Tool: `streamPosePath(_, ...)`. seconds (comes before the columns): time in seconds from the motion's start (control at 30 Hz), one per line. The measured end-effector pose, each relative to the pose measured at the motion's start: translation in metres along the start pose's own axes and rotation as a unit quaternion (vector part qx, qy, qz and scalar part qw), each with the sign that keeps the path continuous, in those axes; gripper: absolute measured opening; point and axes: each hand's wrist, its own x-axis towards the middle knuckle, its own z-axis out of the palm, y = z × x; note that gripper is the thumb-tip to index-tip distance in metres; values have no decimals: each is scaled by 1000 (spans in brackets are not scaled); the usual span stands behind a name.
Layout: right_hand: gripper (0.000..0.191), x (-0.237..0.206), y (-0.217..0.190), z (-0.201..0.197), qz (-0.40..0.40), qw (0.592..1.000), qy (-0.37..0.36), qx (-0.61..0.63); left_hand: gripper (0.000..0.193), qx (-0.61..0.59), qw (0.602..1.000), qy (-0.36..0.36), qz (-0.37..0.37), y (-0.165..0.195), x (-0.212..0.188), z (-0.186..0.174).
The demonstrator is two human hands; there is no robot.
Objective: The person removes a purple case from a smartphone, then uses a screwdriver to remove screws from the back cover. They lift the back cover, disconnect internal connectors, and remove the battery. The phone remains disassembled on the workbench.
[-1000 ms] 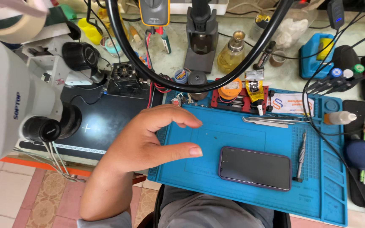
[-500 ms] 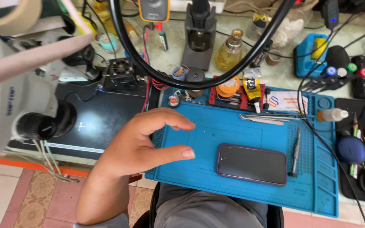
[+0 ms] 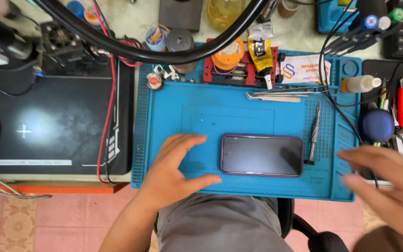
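Phone (image 3: 261, 155) lies flat, screen up and dark, in a purple case, on the near middle of the blue mat (image 3: 239, 100), long side parallel to the mat's near edge. Left hand (image 3: 176, 170) rests palm down on the mat just beside the phone's left end; its fingers (image 3: 190, 140) are spread wide and hold nothing, the thumb lying along the mat's near edge below the phone's left corner, and whether any fingertip touches the case cannot be told. Right hand (image 3: 388, 179) is blurred at the mat's near right corner, well clear of the phone, fingers loosely apart and pointing left, holding nothing. A screwdriver (image 3: 315, 134) lies upright in the view just right of the phone, apart from it. Tweezers (image 3: 272, 97) lie beyond the phone toward the mat's far side. A red holder (image 3: 246, 70) with an orange spool sits at the far edge of the mat, and a small white bottle (image 3: 360, 84) lies at the mat's far right corner. A blue ball (image 3: 376, 125) sits just off the right edge of the mat. A black pad (image 3: 52, 123) with a bright light spot covers the tabletop (image 3: 136, 18) left of the mat. A thick black cable (image 3: 164, 49) arcs across the far side.
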Motion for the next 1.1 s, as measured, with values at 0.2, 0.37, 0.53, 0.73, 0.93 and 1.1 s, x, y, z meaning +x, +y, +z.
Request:
streamPosePath(0.2, 85, 29, -28, 64, -111, 992, 58, -13, 101, 66, 997, -23, -12, -4, 3, 18)
streamPosePath(0.37, 101, 48, -39, 64, -165, 979, 19, -119, 107, 98, 995, -32, 7, -1, 7, 21)
streamPosePath(0.53, 100, 60, -44, 67, -189, 977, 6, -97, 111, 113, 991, -59, 35, -1, 15, 29)
streamPosePath(0.73, 96, 64, -55, 75, -206, 974, 41, -80, 109, 85, 994, -36, 50, -8, 14, 28)
streamPosePath(0.93, 100, 70, -56, 74, -198, 980, 8, -25, 109, 61, 997, -10, 52, -14, 12, 29)
streamPosePath(1.1, 102, 69, -48, 69, -196, 980, -24, -10, 108, 65, 997, -20, 29, -13, 10, 29)
